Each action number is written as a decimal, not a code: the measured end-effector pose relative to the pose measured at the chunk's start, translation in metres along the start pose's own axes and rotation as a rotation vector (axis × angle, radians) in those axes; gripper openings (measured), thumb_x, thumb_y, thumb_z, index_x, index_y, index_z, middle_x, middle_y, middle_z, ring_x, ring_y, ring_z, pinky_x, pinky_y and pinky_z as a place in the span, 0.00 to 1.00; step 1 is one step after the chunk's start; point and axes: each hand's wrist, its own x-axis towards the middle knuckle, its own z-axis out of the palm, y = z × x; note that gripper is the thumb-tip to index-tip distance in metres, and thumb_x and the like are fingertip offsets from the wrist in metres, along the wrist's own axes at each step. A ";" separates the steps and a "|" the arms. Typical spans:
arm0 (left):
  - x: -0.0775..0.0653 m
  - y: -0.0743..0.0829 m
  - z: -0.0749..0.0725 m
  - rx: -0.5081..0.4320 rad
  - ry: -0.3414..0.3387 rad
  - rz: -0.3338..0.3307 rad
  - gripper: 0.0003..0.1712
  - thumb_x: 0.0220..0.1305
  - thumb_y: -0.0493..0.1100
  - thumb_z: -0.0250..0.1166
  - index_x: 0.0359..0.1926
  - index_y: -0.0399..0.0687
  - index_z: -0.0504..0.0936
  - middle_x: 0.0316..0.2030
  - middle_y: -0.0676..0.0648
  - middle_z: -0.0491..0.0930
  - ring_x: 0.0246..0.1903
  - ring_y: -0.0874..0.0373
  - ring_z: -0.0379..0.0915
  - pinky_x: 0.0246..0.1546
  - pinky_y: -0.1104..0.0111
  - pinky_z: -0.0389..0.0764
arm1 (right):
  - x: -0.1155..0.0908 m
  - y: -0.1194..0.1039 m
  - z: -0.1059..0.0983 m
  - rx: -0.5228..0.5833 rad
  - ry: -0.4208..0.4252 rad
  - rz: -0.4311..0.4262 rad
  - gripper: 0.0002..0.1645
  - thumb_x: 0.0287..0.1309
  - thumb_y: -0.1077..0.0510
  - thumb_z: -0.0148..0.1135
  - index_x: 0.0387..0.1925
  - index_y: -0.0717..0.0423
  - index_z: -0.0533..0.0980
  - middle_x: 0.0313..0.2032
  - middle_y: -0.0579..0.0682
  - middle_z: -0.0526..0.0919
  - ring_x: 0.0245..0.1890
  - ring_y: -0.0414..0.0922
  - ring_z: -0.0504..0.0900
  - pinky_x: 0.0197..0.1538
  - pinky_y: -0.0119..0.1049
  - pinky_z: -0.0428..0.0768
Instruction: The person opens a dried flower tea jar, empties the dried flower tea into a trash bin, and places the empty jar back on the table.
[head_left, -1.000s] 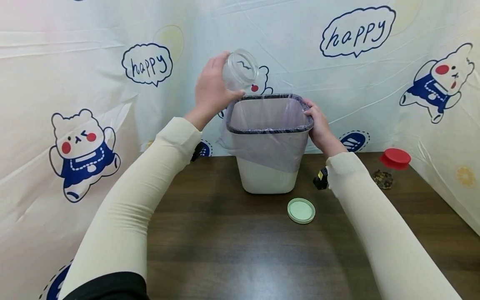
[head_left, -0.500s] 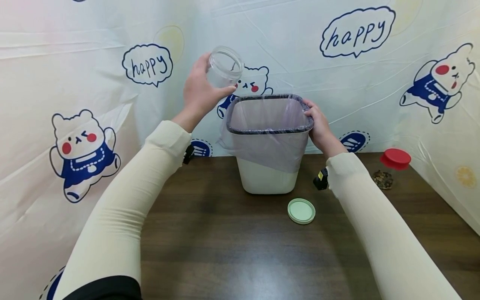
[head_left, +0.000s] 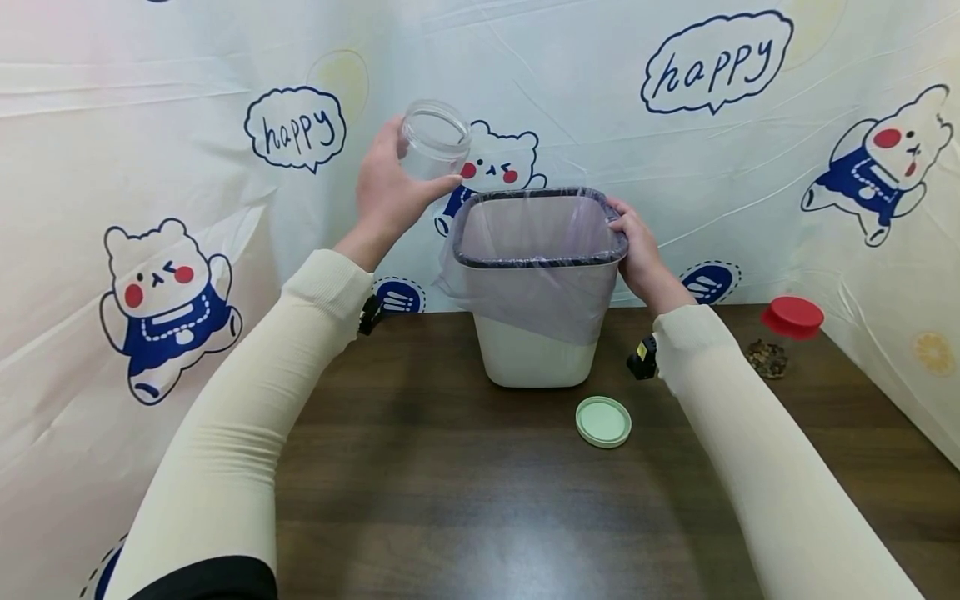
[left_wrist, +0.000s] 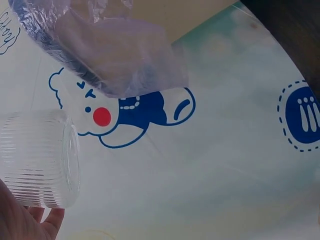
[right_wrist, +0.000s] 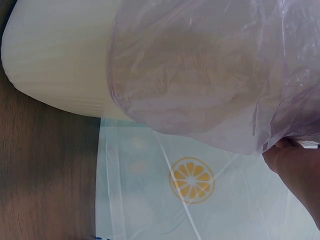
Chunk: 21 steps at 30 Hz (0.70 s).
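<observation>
My left hand (head_left: 393, 187) grips a clear ridged jar (left_wrist: 37, 157) without a lid. The jar is held up to the left of the trash bin, slightly tilted, its mouth facing up toward the head camera; I see nothing inside it. A white trash bin (head_left: 536, 358) stands on the table, lined with a thin purple plastic bag (right_wrist: 190, 75) folded over its dark rim. At the bin's right side my right hand (head_left: 641, 254) holds the rim and the bag's edge. In front of the bin a light green lid (head_left: 603, 422) lies flat.
Farther right stands a small jar (head_left: 767, 358) with a red cap (head_left: 792, 317) and dark bits inside. A brown wooden table (head_left: 450, 492) carries everything. Behind it hangs a printed cloth (head_left: 577, 100) with cartoon bears.
My left hand has moved left, away from above the bin, and the jar has turned more upright. The right hand, bin and lid have stayed in place.
</observation>
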 end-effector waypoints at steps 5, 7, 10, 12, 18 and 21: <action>-0.003 -0.003 -0.001 -0.007 0.009 -0.012 0.53 0.48 0.64 0.74 0.72 0.58 0.59 0.65 0.54 0.67 0.62 0.61 0.63 0.59 0.64 0.67 | -0.001 -0.001 0.000 -0.005 -0.005 0.002 0.36 0.63 0.60 0.35 0.74 0.54 0.55 0.72 0.50 0.54 0.62 0.43 0.58 0.56 0.31 0.62; -0.005 -0.004 -0.001 -0.007 0.010 -0.020 0.54 0.47 0.64 0.74 0.72 0.57 0.59 0.64 0.53 0.67 0.61 0.61 0.63 0.58 0.65 0.68 | -0.001 -0.001 -0.001 -0.007 -0.003 0.004 0.36 0.63 0.60 0.35 0.74 0.53 0.55 0.72 0.49 0.54 0.63 0.43 0.57 0.57 0.31 0.61; -0.007 -0.009 -0.003 -0.007 0.016 -0.036 0.54 0.46 0.64 0.74 0.71 0.55 0.60 0.63 0.52 0.69 0.60 0.60 0.64 0.57 0.66 0.68 | -0.002 -0.001 -0.001 -0.005 -0.005 0.006 0.36 0.63 0.60 0.35 0.74 0.54 0.54 0.72 0.49 0.53 0.64 0.43 0.56 0.58 0.31 0.61; -0.009 -0.014 -0.003 -0.010 0.025 -0.042 0.54 0.46 0.63 0.75 0.70 0.54 0.61 0.62 0.51 0.70 0.59 0.59 0.65 0.56 0.67 0.68 | -0.001 0.000 0.000 -0.006 -0.008 0.005 0.36 0.63 0.60 0.35 0.74 0.54 0.54 0.72 0.49 0.53 0.64 0.43 0.56 0.58 0.31 0.61; -0.014 -0.030 -0.004 -0.024 0.031 -0.054 0.51 0.47 0.62 0.75 0.67 0.51 0.63 0.60 0.50 0.71 0.58 0.57 0.65 0.57 0.67 0.68 | 0.000 0.000 -0.001 -0.007 -0.015 0.006 0.36 0.63 0.60 0.36 0.74 0.53 0.54 0.72 0.49 0.53 0.63 0.43 0.57 0.57 0.31 0.61; -0.019 -0.038 -0.002 -0.031 0.016 -0.079 0.50 0.48 0.62 0.73 0.68 0.51 0.62 0.61 0.50 0.70 0.59 0.57 0.65 0.58 0.67 0.68 | 0.000 0.000 0.000 -0.003 -0.011 0.003 0.36 0.63 0.60 0.36 0.74 0.54 0.55 0.72 0.50 0.54 0.62 0.43 0.58 0.56 0.31 0.61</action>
